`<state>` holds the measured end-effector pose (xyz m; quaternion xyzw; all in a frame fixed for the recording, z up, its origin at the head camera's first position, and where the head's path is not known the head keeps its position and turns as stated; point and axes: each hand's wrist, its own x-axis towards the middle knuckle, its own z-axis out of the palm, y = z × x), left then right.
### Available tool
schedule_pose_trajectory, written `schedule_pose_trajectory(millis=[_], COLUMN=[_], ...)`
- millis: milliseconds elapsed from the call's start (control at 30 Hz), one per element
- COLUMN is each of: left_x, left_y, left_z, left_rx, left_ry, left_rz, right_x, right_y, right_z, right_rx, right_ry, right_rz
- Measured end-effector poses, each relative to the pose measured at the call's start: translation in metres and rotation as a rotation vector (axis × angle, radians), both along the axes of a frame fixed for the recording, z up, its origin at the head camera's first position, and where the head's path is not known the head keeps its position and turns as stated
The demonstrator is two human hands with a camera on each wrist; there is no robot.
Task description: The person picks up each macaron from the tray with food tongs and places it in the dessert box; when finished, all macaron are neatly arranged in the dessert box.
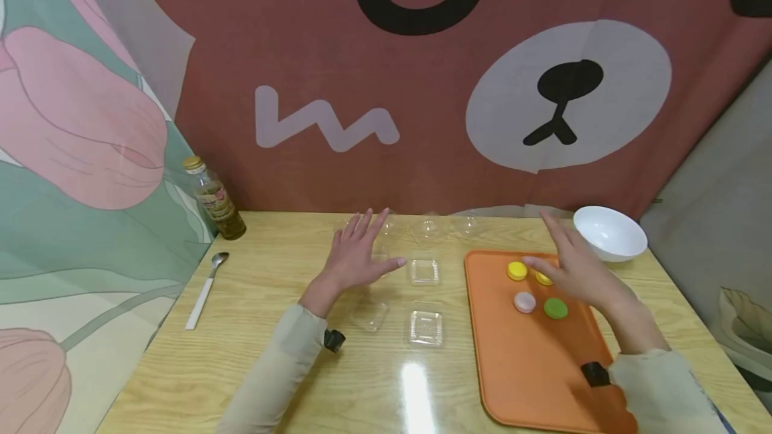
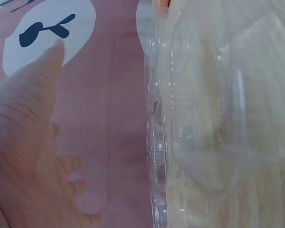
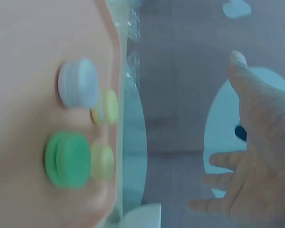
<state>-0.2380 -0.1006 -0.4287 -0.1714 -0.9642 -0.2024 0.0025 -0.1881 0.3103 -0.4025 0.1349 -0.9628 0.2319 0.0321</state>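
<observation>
My left hand (image 1: 356, 256) hovers over the clear plastic boxes with its fingers spread, holding nothing. Beneath and beside it lie a clear box (image 1: 425, 272), another nearer me (image 1: 425, 327) and a faint clear piece (image 1: 369, 313), partly covered by the wrist. My right hand (image 1: 582, 272) is held above the orange tray (image 1: 531, 380), fingers extended and bare of any object. On that tray sit a yellow macaron (image 1: 517, 270), a second yellow one (image 1: 543, 278) partly behind my thumb, a pale pink macaron (image 1: 525, 302) and a green macaron (image 3: 69, 159).
Several clear domed plastic pieces (image 1: 429, 225) line the table's back edge. A white bowl (image 1: 609, 232) stands at the back right. To the left are a glass bottle (image 1: 218, 205) with a gold cap and a white-handled spoon (image 1: 202, 300). A printed curtain (image 1: 313, 179) hangs behind the table.
</observation>
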Motion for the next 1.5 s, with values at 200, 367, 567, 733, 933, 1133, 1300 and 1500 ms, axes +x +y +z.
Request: schedule_pose_trajectory(millis=[200,367,567,733,933,1133,1300,1500], left_x=[-0.003,-0.005,-0.009,-0.011,-0.012,-0.013,-0.013,-0.014], left_y=[0.005,0.009,0.014,0.018,0.028,0.034,0.038,0.043], left_z=[0.002,0.0,-0.003,-0.007,-0.012,-0.015,-0.017,-0.019], left_rx=[0.02,0.034,-0.015,-0.044,-0.058,-0.125,-0.146,-0.155], left_ry=[-0.006,-0.021,-0.031,-0.033,-0.056,-0.065,-0.093,-0.119], left_rz=[-0.049,-0.097,-0.138,-0.171,-0.176,-0.198,-0.202,-0.213], right_x=[0.012,0.028,0.046,0.06,0.075,0.086,0.095,0.103], right_y=[0.025,0.042,0.065,0.088,0.112,0.129,0.139,0.142], right_z=[0.004,0.001,-0.007,-0.015,-0.031,-0.043,-0.054,-0.066], right_rx=[-0.025,0.037,0.067,0.105,0.155,0.184,0.216,0.258], right_ry=[0.032,0.064,-0.011,-0.048,-0.04,-0.165,-0.282,-0.349], right_rz=[-0.034,-0.058,-0.149,-0.211,-0.273,-0.275,-0.295,-0.31])
